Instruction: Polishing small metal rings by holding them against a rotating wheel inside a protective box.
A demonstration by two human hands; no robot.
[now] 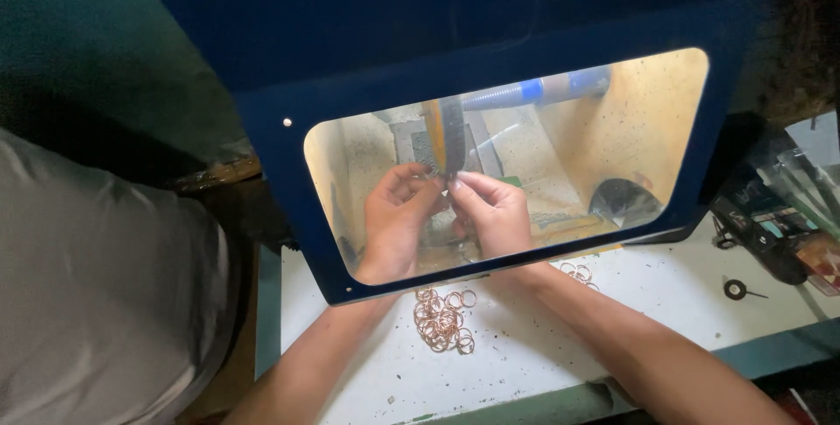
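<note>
Behind the clear window (612, 128) of a dark blue hood (490, 31), both hands meet at a grey wheel (452, 132). The left hand (395, 219) and the right hand (492, 211) pinch something small between their fingertips, too small to make out. On the white worktop (612, 320) below, a heap of copper rings (442, 320) lies between the forearms.

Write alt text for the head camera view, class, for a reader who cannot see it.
Seen through a clear window in a dark blue guard, the left hand and right hand pinch something small against an upright dark belt in a lit enclosure. A pile of copper-coloured rings lies on the white bench between the forearms.
</note>
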